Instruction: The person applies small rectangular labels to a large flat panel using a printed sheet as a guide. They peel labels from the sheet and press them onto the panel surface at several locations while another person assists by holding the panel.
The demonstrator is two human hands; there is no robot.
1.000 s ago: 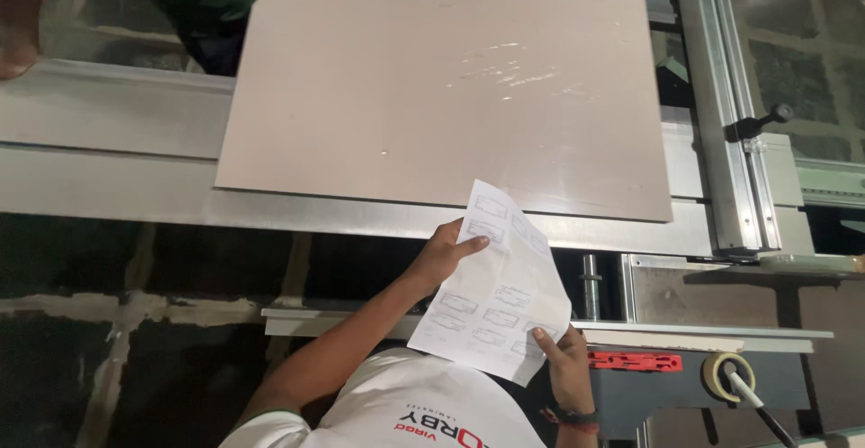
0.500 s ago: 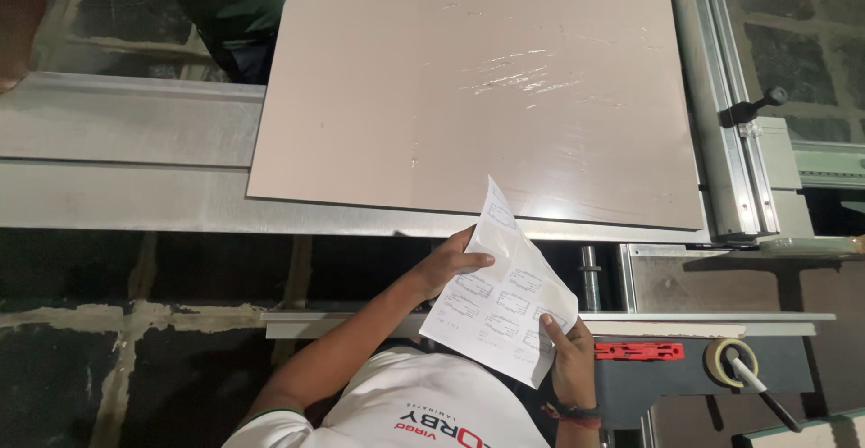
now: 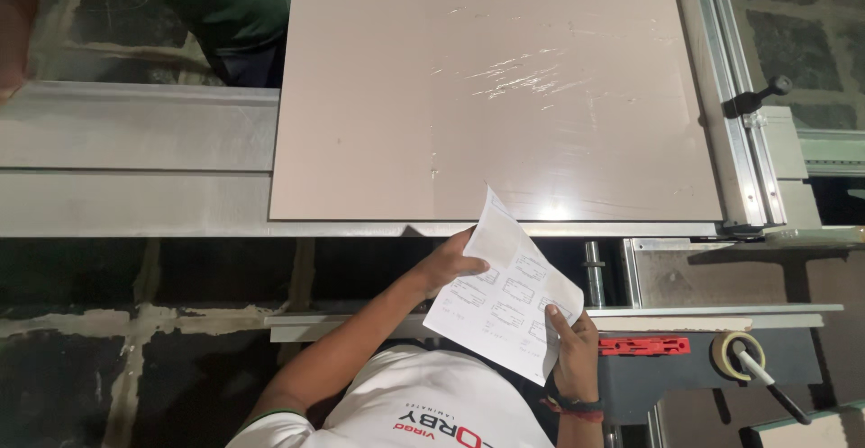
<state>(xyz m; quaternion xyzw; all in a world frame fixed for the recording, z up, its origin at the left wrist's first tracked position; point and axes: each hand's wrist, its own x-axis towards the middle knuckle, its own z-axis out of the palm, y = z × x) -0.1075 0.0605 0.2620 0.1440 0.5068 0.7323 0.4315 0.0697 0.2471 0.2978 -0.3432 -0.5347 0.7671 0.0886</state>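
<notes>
Low in the frame, the left hand (image 3: pixel 448 265) and right hand (image 3: pixel 574 351) pinch a white printed sheet (image 3: pixel 505 297) by its edges, just below a large beige laminate board (image 3: pixel 487 87) filling the upper centre

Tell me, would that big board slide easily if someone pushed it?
Probably. The board looks smooth and glossy, with glare and light scuffs, and lies flat on a metal table, so it should slide. It is likely stiff: its edges run straight. Being so large, it is probably heavy. Both hands, left and right, hold only a paper.
</notes>
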